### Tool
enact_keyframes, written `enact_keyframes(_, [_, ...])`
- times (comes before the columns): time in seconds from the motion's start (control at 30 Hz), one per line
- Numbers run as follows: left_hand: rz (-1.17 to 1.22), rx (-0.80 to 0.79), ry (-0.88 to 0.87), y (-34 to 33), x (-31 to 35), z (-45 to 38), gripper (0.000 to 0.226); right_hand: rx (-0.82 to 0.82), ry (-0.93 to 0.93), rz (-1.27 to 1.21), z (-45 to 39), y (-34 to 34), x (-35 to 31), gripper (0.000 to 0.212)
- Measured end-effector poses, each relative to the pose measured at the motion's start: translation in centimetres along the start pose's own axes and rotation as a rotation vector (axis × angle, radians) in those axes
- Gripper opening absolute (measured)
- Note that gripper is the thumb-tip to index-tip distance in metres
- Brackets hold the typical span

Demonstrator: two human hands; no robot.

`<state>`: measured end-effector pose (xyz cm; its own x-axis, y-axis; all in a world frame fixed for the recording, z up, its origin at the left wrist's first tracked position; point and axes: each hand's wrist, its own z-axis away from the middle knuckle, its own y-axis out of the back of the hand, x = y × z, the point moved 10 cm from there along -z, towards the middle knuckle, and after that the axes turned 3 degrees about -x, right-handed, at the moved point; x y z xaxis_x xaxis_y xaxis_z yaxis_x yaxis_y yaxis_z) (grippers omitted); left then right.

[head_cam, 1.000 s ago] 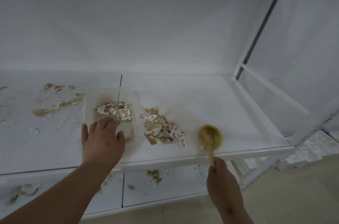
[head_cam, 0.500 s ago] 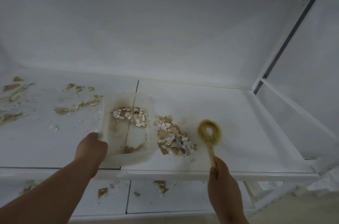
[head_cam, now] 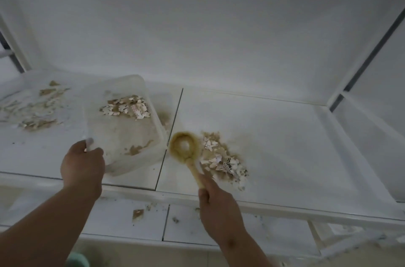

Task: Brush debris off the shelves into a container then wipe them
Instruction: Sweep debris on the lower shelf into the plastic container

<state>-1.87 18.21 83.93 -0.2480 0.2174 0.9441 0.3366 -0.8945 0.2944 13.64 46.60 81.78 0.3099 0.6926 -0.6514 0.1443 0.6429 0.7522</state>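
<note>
A translucent plastic container (head_cam: pixel 122 135) lies tilted on the white shelf (head_cam: pixel 285 146), holding brown and white scraps at its far end. My left hand (head_cam: pixel 82 163) grips its near left corner. My right hand (head_cam: pixel 219 207) holds the wooden handle of a round yellowish brush (head_cam: pixel 185 146), whose head sits just right of the container's rim. A pile of debris (head_cam: pixel 221 157) lies on the shelf right of the brush head. More debris (head_cam: pixel 32 109) is spread over the shelf's left part.
A lower shelf (head_cam: pixel 122 220) below the front edge carries a few scraps. White uprights (head_cam: pixel 359 58) frame the right side, and the white back wall rises behind. A seam runs front to back between the shelf panels.
The brush head has swept left past the pile to the container's rim. My left hand went from lying on the container to gripping its corner, and the container has tilted and shifted left.
</note>
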Motion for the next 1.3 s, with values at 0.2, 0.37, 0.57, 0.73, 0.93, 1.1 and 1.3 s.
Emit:
enact_keyframes(0.2, [-0.06,0.067,-0.001,2.7,-0.7,1.4,0.035,-0.122,0.046,0.12,-1.9,-2.1,-1.6,0.044])
enact_keyframes(0.37, [-0.099,0.056,-0.021,2.5,-0.9,1.5,0.033,0.032,-0.057,0.15,-2.2,1.7,0.5,0.049])
enact_keyframes(0.57, [-0.129,0.029,-0.014,1.6,-1.1,1.2,0.033,0.01,0.053,0.066,-4.5,-0.5,-2.8,0.045])
enact_keyframes(0.73, [-0.165,-0.006,-0.027,0.8,-0.8,0.9,0.037,-0.019,-0.055,0.095,-5.5,-0.5,-0.9,0.043])
enact_keyframes(0.93, [-0.118,-0.022,-0.008,-0.4,-0.8,0.8,0.039,0.032,-0.045,0.011,-4.3,1.3,-0.5,0.044])
enact_keyframes(1.1, [-0.104,-0.025,0.007,-1.0,-1.1,0.9,0.037,-0.115,-0.075,0.056,-2.4,-0.6,0.3,0.044])
enact_keyframes(1.3, [-0.09,-0.002,0.032,-0.7,-2.0,1.8,0.036,0.001,-0.063,0.059,-1.8,3.1,1.0,0.047])
